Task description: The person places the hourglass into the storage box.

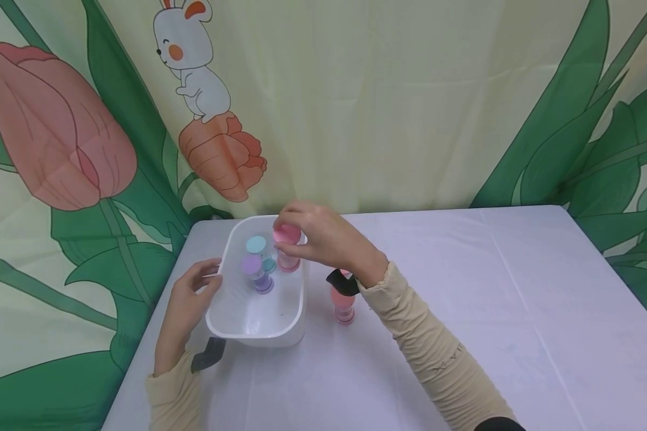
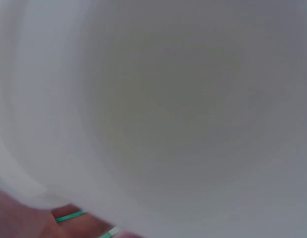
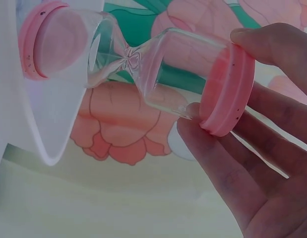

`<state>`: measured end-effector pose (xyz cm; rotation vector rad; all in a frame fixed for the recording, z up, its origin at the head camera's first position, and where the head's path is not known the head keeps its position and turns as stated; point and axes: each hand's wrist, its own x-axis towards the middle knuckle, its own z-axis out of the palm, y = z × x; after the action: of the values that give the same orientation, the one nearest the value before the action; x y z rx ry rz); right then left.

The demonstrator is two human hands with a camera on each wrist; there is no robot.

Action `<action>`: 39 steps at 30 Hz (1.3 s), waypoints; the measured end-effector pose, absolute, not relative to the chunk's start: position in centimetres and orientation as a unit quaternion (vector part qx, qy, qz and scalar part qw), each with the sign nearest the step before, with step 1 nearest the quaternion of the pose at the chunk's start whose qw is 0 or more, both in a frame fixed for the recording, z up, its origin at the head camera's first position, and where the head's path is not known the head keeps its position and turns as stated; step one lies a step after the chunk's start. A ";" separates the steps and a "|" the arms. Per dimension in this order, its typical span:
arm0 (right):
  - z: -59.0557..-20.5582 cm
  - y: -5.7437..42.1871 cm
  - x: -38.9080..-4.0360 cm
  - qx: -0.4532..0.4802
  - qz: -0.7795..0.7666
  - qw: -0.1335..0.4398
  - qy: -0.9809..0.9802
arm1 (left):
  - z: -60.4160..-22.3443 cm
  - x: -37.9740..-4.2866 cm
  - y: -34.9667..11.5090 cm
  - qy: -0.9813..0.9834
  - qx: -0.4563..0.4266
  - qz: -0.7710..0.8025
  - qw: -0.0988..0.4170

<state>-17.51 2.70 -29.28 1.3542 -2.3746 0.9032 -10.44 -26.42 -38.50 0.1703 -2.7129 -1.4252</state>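
A pink sand timer (image 3: 168,69) with clear glass bulbs stands in a white plastic tub (image 1: 248,326). My right hand (image 1: 323,233) pinches its upper pink cap between thumb and fingers; the lower cap is inside the tub. Beside it in the tub stand a purple sand timer (image 1: 256,272) and a light blue sand timer (image 1: 256,244), partly hidden behind the purple one. My left hand (image 1: 191,299) grips the tub's left side at the rim. Blurred tub wall (image 2: 183,109) fills most of the left wrist view.
Another sand timer (image 1: 344,308), coral pink, stands on the white-covered table (image 1: 437,335) right of the tub, partly hidden by the black strap on my right wrist. A curtain (image 1: 388,120) printed with a rabbit and tulips hangs behind the table.
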 end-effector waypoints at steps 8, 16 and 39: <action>-29.9 2.3 -17.5 0.461 0.305 0.121 -0.824 | -38.4 -10.4 -26.4 -0.883 0.053 -0.464 0.036; -30.5 1.9 -17.4 0.452 0.290 0.100 -0.838 | -38.6 -10.2 -26.4 -0.883 0.056 -0.465 0.034; -32.1 0.1 -19.1 0.430 0.267 0.041 -0.861 | -38.5 -10.3 -26.4 -0.884 0.047 -0.463 0.043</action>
<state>-19.08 0.11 -32.10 1.3176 -2.6383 0.8170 -10.29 -26.41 -38.52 0.1441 -2.7034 -1.4153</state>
